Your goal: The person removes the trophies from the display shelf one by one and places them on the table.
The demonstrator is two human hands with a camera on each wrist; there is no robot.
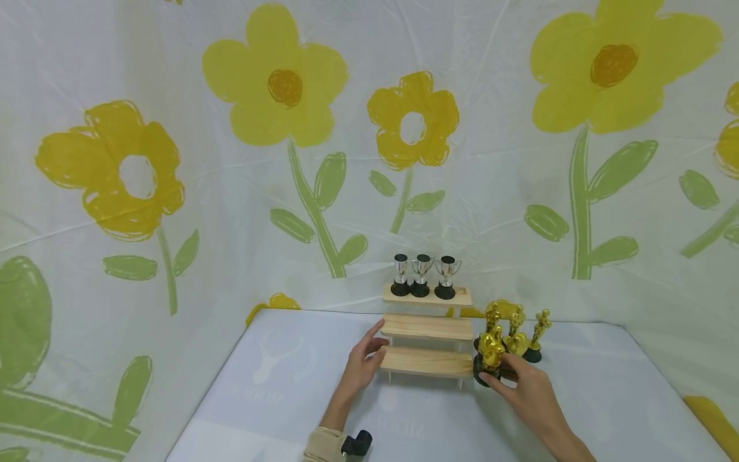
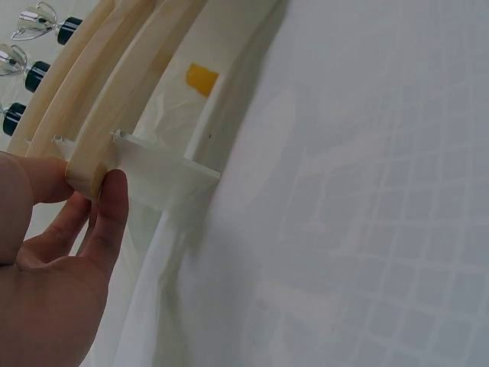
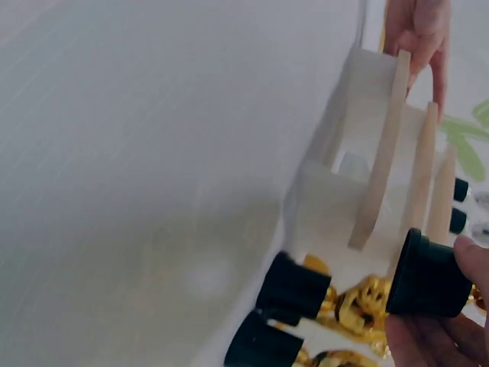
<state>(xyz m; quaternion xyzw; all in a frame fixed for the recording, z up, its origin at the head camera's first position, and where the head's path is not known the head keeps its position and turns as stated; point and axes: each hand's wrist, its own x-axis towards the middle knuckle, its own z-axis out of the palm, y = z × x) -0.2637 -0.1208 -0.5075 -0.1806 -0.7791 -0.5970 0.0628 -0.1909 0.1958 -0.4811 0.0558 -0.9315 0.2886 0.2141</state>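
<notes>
My right hand (image 1: 534, 391) holds a gold trophy (image 1: 491, 350) by its black base (image 3: 429, 277), thumb on one side and fingers on the other. It is close to the right end of the lowest wooden shelf (image 1: 427, 361). My left hand (image 1: 360, 367) pinches that shelf's left end between thumb and fingers, as the left wrist view shows at the board's tip (image 2: 90, 172). Behind the held trophy stand several more gold trophies (image 1: 540, 333) on black bases, partly hidden by it.
The three-tier stand has white supports (image 2: 157, 172) under its boards. Three silver cups (image 1: 446, 273) with black bases line the top tier (image 1: 427, 299); the middle tier (image 1: 427, 326) is bare wood. A flower-printed cloth (image 1: 485, 192) hangs behind the white table (image 1: 277, 391).
</notes>
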